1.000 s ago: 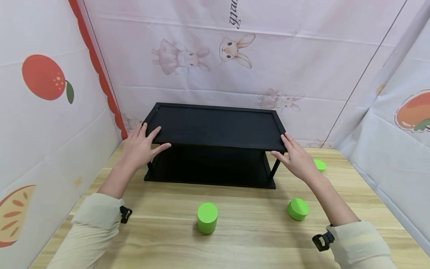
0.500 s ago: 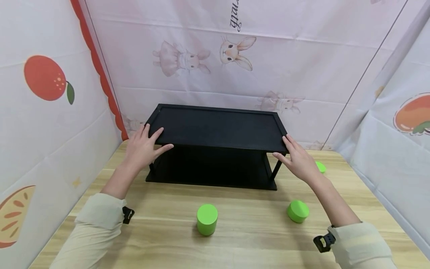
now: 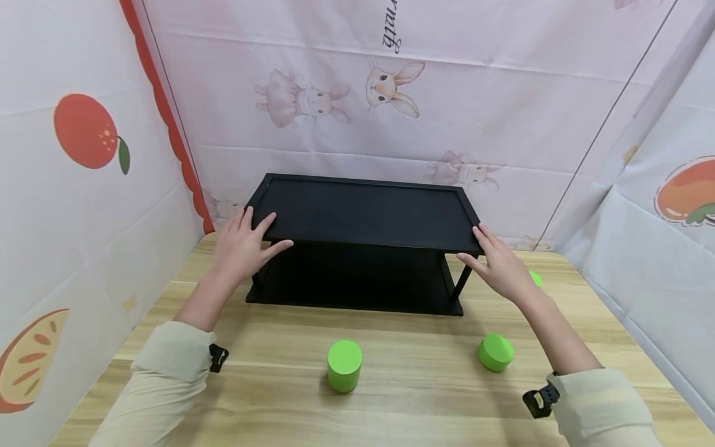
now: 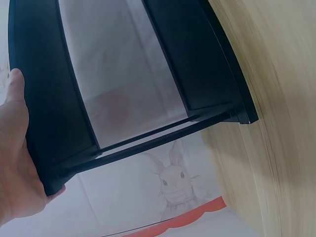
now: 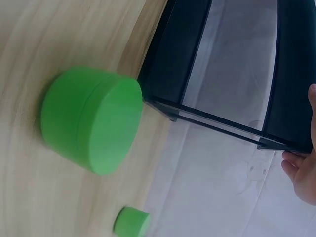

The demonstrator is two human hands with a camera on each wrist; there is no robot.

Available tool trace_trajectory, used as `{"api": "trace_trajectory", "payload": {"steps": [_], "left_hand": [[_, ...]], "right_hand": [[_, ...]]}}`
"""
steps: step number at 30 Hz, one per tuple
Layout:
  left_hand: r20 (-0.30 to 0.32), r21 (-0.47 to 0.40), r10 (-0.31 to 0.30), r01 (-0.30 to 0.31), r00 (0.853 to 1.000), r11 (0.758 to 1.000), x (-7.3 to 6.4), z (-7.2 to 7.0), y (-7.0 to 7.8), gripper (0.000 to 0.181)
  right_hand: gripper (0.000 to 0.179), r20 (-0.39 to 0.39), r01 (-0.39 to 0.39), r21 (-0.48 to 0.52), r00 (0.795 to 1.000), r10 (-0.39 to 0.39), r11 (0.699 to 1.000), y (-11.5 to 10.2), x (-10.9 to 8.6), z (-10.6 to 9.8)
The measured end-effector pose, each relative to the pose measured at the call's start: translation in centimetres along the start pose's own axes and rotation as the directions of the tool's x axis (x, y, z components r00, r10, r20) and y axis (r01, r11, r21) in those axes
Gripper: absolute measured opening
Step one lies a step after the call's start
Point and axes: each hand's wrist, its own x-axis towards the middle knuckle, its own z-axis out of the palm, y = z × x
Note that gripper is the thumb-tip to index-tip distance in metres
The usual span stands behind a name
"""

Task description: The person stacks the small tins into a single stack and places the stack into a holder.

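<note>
A black two-tier shelf [image 3: 363, 211] stands against the back wall, its top panel framed by a raised rim. At its left front corner, my left hand [image 3: 237, 248] lies with spread, nearly straight fingers on the top's edge and the thumb along the front. My right hand [image 3: 503, 267] touches the opposite corner in the same way, fingers over the side edge. Seen from the left wrist, the left hand [image 4: 17, 153] is at the end of the top panel beside a crossbar [image 4: 153, 140]. The right wrist view shows only part of the right hand [image 5: 306, 173].
A tall green cylinder [image 3: 344, 366] stands on the wooden table [image 3: 413, 385] in front of the shelf. To the right is a shorter green cylinder [image 3: 495, 352]. Another green cylinder [image 3: 535, 279] is partly hidden behind the right hand. Printed cloth walls [image 3: 519, 99] surround the table.
The shelf has shifted slightly to the right across the table, both hands moving along with it at its corners. The green cylinders have stayed in place.
</note>
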Motion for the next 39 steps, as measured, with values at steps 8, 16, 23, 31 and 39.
{"api": "trace_trajectory", "payload": {"steps": [8, 16, 23, 31, 39], "left_hand": [[-0.004, 0.007, -0.008, 0.008, 1.0, 1.0, 0.14, 0.23, 0.25, 0.084], [-0.016, -0.007, -0.003, 0.003, 1.0, 1.0, 0.37, 0.46, 0.42, 0.084], [-0.024, -0.007, -0.011, 0.011, 1.0, 1.0, 0.49, 0.49, 0.5, 0.083], [-0.025, -0.015, -0.012, 0.012, 1.0, 1.0, 0.62, 0.54, 0.38, 0.082], [-0.046, -0.016, -0.002, 0.001, 0.999, 1.0, 0.75, 0.68, 0.33, 0.079]], "right_hand": [[0.078, -0.012, 0.012, -0.001, 1.0, -0.012, 1.0, 0.3, 0.12, -0.03], [0.077, -0.005, 0.022, 0.007, 1.0, -0.022, 1.0, 0.63, 0.28, 0.03], [0.078, -0.017, 0.023, 0.01, 1.0, -0.023, 1.0, 0.77, 0.44, -0.02], [0.078, -0.037, 0.026, 0.0, 0.999, -0.026, 1.0, 0.74, 0.57, 0.08], [0.077, -0.051, 0.027, -0.007, 0.998, -0.028, 1.0, 0.87, 0.65, 0.36]]}}
